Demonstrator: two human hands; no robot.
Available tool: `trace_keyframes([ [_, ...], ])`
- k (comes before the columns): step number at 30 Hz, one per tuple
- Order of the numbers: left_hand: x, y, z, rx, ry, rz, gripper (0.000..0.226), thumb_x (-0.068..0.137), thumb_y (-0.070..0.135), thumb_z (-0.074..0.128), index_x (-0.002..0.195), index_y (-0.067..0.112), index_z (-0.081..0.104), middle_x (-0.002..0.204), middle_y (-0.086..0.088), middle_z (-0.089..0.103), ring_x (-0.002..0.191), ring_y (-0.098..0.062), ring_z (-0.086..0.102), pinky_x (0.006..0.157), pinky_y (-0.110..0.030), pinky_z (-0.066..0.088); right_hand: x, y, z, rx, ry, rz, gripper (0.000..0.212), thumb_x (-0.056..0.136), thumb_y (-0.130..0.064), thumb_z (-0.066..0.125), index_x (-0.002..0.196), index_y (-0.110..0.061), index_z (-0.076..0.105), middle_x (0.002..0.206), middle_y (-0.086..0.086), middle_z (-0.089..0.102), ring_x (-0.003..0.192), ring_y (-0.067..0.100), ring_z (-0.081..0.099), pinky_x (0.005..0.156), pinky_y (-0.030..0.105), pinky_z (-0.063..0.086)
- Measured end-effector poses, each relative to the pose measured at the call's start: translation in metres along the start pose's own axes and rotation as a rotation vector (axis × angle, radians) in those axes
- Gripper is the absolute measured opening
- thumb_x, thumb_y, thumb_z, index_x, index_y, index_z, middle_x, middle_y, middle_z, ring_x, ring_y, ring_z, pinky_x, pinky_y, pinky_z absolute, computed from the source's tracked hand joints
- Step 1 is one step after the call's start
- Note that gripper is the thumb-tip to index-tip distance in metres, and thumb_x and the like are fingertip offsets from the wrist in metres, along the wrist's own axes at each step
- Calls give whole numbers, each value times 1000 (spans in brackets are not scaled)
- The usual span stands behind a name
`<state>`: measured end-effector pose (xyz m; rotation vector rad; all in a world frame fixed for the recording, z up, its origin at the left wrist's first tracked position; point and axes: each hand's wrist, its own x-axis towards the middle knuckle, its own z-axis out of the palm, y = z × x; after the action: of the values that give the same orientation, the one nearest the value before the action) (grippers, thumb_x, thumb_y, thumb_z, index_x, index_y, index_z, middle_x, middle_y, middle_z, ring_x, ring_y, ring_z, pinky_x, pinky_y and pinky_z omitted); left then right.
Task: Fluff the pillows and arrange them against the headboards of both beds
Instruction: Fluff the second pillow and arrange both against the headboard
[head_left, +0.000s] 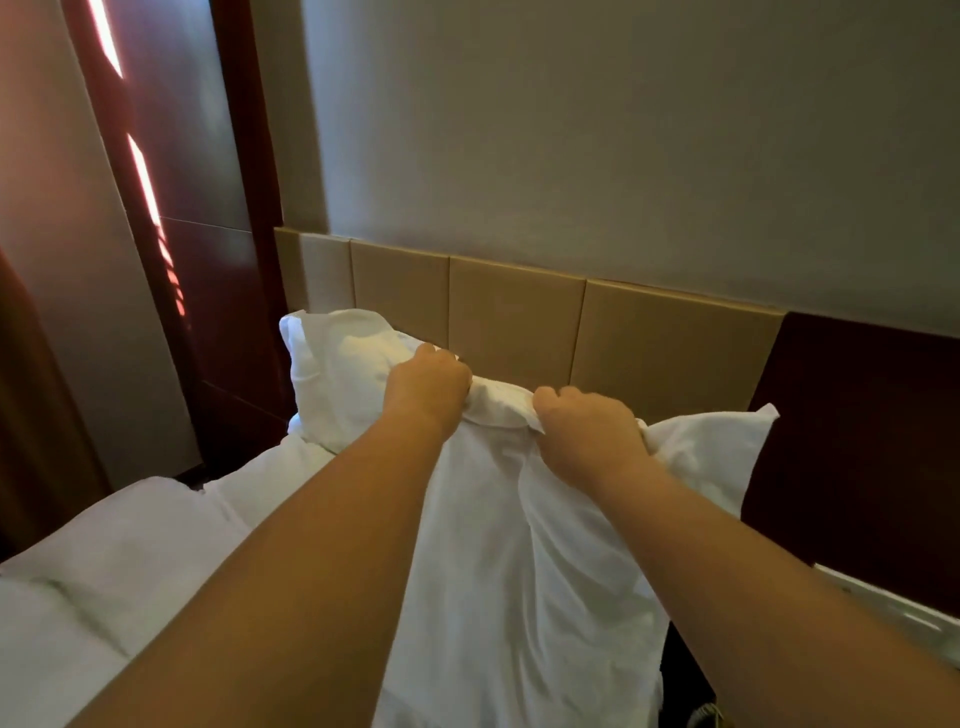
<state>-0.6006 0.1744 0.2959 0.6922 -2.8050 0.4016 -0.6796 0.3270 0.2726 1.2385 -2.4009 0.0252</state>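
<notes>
A white pillow (519, 545) stands on the bed in front of the tan padded headboard (519, 317). My left hand (427, 391) and my right hand (587, 434) both grip its bunched top edge, fists closed on the fabric. The pillow's right corner (727, 441) sticks out past my right hand. A second white pillow (337, 374) leans against the headboard at the left, behind my left hand. My forearms hide part of the held pillow.
The white duvet (130, 571) covers the bed at lower left. A dark red wood panel (857, 441) adjoins the headboard on the right, with a white object (883, 603) below it. A dark wooden wall panel (208, 260) stands left of the bed.
</notes>
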Motion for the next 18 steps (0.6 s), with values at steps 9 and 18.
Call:
trace_keyframes([
  [9, 189, 62, 80, -62, -33, 50, 36, 92, 21, 63, 126, 15, 55, 128, -6, 51, 121, -23, 44, 94, -31, 45, 118, 124, 108, 66, -15, 64, 36, 82, -56, 55, 98, -24, 50, 90, -3, 62, 76, 17, 61, 66, 33, 55],
  [18, 293, 112, 202, -184, -235, -37, 54, 90, 37, 66, 135, 19, 41, 136, -6, 47, 121, -23, 48, 102, -37, 43, 177, 183, 248, 72, -172, 121, 14, 96, -29, 46, 105, -22, 53, 101, 0, 67, 88, 21, 64, 73, 31, 47],
])
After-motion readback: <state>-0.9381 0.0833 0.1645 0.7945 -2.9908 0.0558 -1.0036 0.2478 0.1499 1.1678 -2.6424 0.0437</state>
